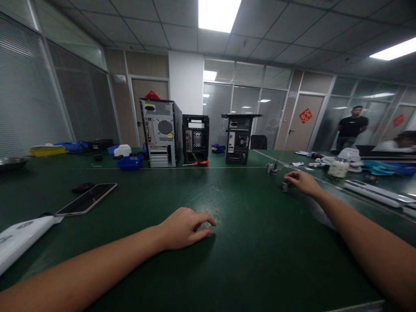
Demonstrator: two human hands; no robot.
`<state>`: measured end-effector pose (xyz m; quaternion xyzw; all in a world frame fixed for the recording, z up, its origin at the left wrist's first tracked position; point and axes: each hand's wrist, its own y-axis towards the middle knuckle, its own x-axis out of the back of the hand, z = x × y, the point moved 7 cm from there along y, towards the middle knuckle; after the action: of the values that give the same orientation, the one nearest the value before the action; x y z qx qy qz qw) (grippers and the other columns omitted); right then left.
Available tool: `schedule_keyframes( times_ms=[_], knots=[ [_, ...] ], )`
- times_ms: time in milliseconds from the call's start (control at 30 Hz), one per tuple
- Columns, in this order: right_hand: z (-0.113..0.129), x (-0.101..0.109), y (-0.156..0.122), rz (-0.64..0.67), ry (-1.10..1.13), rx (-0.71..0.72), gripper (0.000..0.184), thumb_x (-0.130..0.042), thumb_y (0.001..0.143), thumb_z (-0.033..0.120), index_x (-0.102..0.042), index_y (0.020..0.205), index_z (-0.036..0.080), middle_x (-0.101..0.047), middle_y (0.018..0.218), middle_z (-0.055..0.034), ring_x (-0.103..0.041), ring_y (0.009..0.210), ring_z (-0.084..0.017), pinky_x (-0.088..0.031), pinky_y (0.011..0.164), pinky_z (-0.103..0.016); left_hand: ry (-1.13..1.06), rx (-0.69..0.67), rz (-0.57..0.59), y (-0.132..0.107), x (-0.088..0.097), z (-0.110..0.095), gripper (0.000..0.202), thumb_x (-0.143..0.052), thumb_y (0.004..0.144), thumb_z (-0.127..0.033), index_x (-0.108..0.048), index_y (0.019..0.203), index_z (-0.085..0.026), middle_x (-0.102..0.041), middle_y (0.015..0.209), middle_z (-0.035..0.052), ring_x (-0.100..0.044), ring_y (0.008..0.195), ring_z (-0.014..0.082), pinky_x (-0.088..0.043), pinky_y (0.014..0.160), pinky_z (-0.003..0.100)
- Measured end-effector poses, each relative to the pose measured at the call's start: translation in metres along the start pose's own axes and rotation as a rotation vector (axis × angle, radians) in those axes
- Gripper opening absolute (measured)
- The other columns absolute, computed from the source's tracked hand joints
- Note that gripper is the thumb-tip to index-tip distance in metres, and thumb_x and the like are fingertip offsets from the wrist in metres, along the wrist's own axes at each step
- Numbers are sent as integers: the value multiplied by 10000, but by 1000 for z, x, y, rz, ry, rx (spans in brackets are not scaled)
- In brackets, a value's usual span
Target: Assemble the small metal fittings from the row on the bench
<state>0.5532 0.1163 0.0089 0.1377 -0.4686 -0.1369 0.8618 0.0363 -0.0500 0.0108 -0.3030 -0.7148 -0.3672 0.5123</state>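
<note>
My right hand is closed at the fingertips on a small grey metal block, low over the green tabletop or touching it. Just beyond it stand a small metal cylinder and another metal piece with an upright stem. My left hand rests near the middle of the table, its thumb and index finger apart. A pale, clear patch shows between those fingers; whether it is an object or a glint on the table, I cannot tell.
Computer cases stand along the back, with a red-handled screwdriver before them. A phone and a white box lie left. Blue bins sit behind. At right are a jar and long white bars. A person stands far right.
</note>
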Motion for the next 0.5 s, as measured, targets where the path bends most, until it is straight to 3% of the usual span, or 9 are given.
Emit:
schedule_keyframes(
  times_ms=[500],
  knots=[
    [14, 2, -4, 17, -124, 45, 365, -633, 822, 536, -786, 942, 226, -786, 907, -80, -723, 864, -282, -537, 803, -396, -7, -13, 6, 3, 0, -4, 273, -569, 1017, -393, -660, 1231, -251, -672, 736, -25, -647, 657, 144, -425, 610, 216]
  ],
)
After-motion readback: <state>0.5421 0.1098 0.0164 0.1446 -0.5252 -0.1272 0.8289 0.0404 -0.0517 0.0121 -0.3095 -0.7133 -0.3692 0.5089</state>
